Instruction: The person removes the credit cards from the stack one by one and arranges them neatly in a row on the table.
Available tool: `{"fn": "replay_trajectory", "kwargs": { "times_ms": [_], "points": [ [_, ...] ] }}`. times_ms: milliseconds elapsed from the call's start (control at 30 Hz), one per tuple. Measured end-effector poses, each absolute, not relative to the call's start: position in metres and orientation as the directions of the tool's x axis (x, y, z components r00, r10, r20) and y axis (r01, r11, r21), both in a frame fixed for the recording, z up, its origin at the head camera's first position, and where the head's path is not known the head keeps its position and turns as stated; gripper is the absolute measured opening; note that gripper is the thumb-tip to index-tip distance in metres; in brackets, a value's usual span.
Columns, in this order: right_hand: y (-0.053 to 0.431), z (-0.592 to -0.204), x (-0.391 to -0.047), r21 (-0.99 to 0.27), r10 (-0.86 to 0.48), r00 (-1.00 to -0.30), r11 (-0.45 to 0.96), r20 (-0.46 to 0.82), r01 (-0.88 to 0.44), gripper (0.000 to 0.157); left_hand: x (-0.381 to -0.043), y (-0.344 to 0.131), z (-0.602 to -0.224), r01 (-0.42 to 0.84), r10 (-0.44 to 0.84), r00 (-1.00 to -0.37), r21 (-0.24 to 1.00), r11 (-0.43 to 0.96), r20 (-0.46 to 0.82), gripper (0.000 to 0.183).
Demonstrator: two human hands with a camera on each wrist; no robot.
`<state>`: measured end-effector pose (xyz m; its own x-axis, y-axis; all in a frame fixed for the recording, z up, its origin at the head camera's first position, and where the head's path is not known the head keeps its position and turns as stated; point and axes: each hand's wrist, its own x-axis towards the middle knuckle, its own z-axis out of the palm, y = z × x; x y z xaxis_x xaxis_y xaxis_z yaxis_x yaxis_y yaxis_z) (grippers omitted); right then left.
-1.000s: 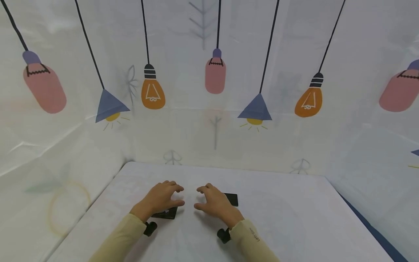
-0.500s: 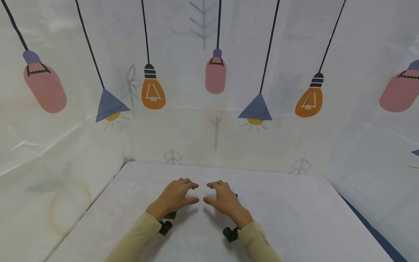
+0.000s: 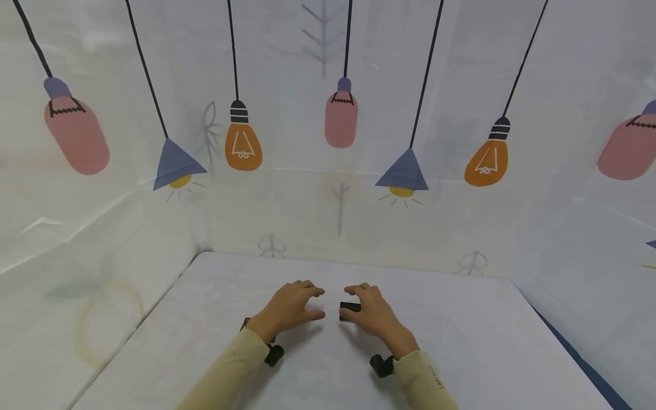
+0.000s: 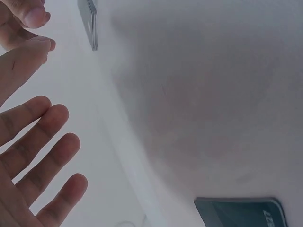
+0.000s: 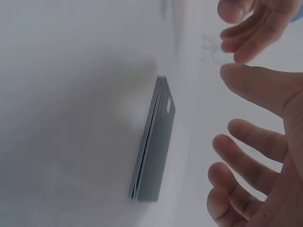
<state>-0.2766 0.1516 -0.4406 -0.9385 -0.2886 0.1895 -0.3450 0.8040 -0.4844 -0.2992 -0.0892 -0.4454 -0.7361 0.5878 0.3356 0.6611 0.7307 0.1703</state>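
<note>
My left hand (image 3: 291, 307) hovers over the white table with fingers spread and bent loosely, holding nothing. Facing it across a small gap, my right hand (image 3: 378, 312) has the same loose curve and is also bare. A thin stack of dark cards (image 3: 350, 310) shows past the right thumb and fingers in the head view; its layered edge (image 5: 150, 146) faces the right wrist camera, apart from the fingers. Below the left wrist lies a second dark flat piece, mostly hidden in the head view. The left wrist view shows this black rounded-corner piece (image 4: 239, 213) with pale lettering.
The white table (image 3: 461, 341) meets a pale sheet wall (image 3: 297, 210) printed with hanging lamps at the back. Another sheet closes the left side. Small black wrist cameras (image 3: 274, 355) hang under both wrists.
Both hands have shifted to the right, keeping their loose curve. The card stack now shows inside the right hand's curve instead of behind it. The left dark piece is more covered than at first.
</note>
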Motion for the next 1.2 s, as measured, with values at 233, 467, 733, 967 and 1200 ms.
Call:
{"fn": "replay_trajectory", "kwargs": {
  "times_ms": [233, 467, 733, 967, 1200],
  "points": [
    [0.173, -0.442, -0.276, -0.488, -0.279, -0.948, 0.813, 0.154, -0.318, 0.058, -0.306, -0.073, -0.442, 0.626, 0.6, -0.779, 0.173, 0.76, 0.181, 0.053],
    [0.191, -0.441, -0.275, -0.472, -0.255, -0.961, 0.838, 0.102, -0.273, 0.06, -0.311, -0.057, -0.439, 0.617, 0.601, -0.787, 0.171, 0.768, 0.14, 0.054],
    [0.206, -0.443, -0.278, -0.483, -0.256, -0.965, 0.839, 0.058, -0.252, 0.061, -0.318, -0.043, -0.439, 0.621, 0.618, -0.781, 0.201, 0.757, 0.085, 0.053],
    [0.21, -0.448, -0.282, -0.477, -0.289, -0.957, 0.84, 0.008, -0.257, 0.062, -0.325, -0.035, -0.446, 0.622, 0.627, -0.778, 0.21, 0.755, 0.049, 0.054],
    [0.208, -0.452, -0.285, -0.46, -0.298, -0.954, 0.846, 0.007, -0.268, 0.062, -0.329, -0.029, -0.451, 0.612, 0.619, -0.785, 0.192, 0.767, 0.025, 0.058]
  ]
}}
